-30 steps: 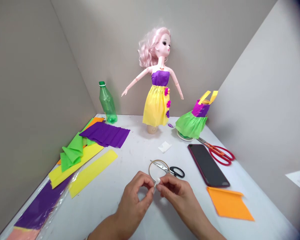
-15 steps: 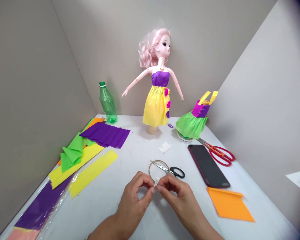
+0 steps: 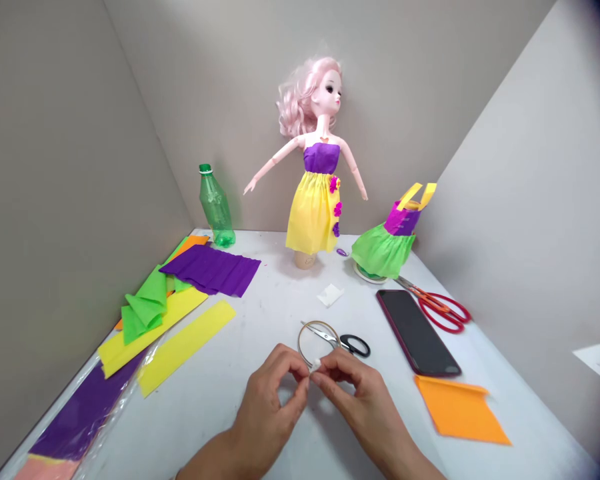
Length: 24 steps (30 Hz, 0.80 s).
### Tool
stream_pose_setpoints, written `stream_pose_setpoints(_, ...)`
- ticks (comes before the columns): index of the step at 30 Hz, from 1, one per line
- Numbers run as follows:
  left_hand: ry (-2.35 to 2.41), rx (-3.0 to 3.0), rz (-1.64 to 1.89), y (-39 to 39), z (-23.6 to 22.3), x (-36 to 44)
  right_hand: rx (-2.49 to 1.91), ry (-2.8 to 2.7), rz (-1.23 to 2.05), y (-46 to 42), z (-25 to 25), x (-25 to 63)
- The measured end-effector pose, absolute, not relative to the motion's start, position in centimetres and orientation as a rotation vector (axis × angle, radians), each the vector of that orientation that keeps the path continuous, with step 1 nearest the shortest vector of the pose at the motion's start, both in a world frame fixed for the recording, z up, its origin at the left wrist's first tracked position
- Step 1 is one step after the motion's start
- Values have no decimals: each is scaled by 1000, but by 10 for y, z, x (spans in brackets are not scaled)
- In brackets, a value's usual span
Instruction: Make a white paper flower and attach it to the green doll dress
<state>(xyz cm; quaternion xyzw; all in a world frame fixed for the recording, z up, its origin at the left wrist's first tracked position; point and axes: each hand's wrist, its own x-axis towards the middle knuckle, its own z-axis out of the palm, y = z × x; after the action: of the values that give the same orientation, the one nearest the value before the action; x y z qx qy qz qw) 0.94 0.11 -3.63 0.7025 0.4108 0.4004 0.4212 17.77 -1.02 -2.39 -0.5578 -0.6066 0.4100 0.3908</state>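
Only slightly, the fingertips of my left hand (image 3: pixel 271 405) and right hand (image 3: pixel 366 402) have shifted since the earlier frame. Both pinch a small white piece (image 3: pixel 316 364) at the near edge of a thin hoop (image 3: pixel 299 344); whether it is stuck on, I cannot tell. Just beyond, black-handled scissors (image 3: pixel 346 342) lie on the counter (image 3: pixel 280 307), blades showing through the hoop. Farther back, a doll (image 3: pixel 311 210) stands upright, skirted in yellow.
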Motion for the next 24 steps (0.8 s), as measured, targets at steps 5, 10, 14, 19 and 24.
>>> stream_pose_setpoints(5,1048,1768,1002,1,-37,9,-1424,-1529,1034,-10,-26,177)
stream_pose_setpoints(10,1060,1788,1010,0,-38,9,-1423,-1547,1046,-11,-26,178)
stream_pose_setpoints(14,1059,1795,1010,-1,-39,9,-1411,-1553,1047,-10,-24,178)
stream_pose_setpoints(19,1040,1829,1028,0,-40,9,-1410,-1557,1034,-10,-26,177)
stream_pose_setpoints(24,1037,1844,1036,0,-41,9,-1413,-1570,1029,-10,-25,178)
